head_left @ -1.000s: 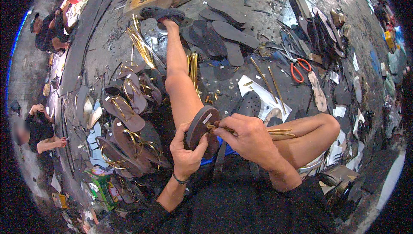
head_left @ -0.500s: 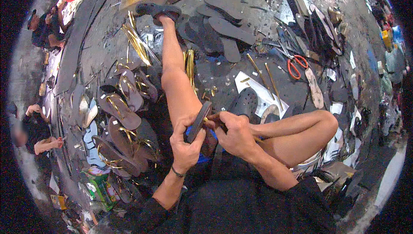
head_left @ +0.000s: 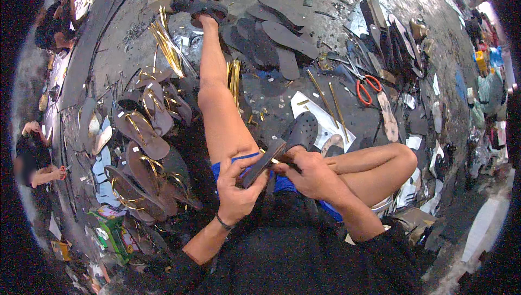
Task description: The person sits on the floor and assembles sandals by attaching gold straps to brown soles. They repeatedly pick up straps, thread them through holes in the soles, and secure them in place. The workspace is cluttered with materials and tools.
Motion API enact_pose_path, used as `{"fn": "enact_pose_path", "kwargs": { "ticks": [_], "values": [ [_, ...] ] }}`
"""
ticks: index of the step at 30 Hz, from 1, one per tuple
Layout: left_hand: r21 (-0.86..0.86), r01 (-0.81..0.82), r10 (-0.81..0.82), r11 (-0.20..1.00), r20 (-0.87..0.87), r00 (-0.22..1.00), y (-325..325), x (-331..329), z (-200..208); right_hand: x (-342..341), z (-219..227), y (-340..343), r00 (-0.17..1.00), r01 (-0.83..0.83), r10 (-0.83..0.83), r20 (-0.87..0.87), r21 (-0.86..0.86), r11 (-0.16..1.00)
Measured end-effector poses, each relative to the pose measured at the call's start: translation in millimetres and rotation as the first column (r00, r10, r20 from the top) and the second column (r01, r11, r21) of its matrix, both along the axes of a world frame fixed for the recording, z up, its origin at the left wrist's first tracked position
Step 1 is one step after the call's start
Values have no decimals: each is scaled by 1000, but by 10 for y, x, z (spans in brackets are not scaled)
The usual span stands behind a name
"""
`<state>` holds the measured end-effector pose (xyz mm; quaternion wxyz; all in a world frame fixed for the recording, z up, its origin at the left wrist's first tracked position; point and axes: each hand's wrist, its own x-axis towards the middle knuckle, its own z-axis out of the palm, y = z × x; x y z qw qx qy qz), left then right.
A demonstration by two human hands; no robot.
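**Sole (head_left: 260, 167) tilted edge-on between two hands**

Left hand (head_left: 237, 193) clamps the flat, dark slab, thumb opposite fingers. Right hand (head_left: 309, 174): fingers bunched at glossy gold strip (head_left: 274, 160); can't tell if pinching. Outward: hole-punched dark clog (head_left: 303, 131), round-toed sandals (head_left: 142, 136), orange-handled scissors (head_left: 369, 90).

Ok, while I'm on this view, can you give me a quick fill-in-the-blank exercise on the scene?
1. The left hand grips a dark sole, and a thin band circles that arm's ____.
2. The strip bundle left of the outstretched shin is coloured ____.
3. The scissors lie toward the picture's ____ edge.

Missing words: wrist; gold; right.
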<state>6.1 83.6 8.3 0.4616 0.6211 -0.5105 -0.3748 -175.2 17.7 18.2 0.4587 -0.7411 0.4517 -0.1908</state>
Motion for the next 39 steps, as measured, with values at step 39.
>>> {"fn": "enact_pose_path", "kwargs": {
  "ticks": [39],
  "values": [
    [76, -32, 53, 997, -301, 952, -485, -78, -164, 201, -211, -301, 923, 322, -306, 233, -30, 946]
  ]
}}
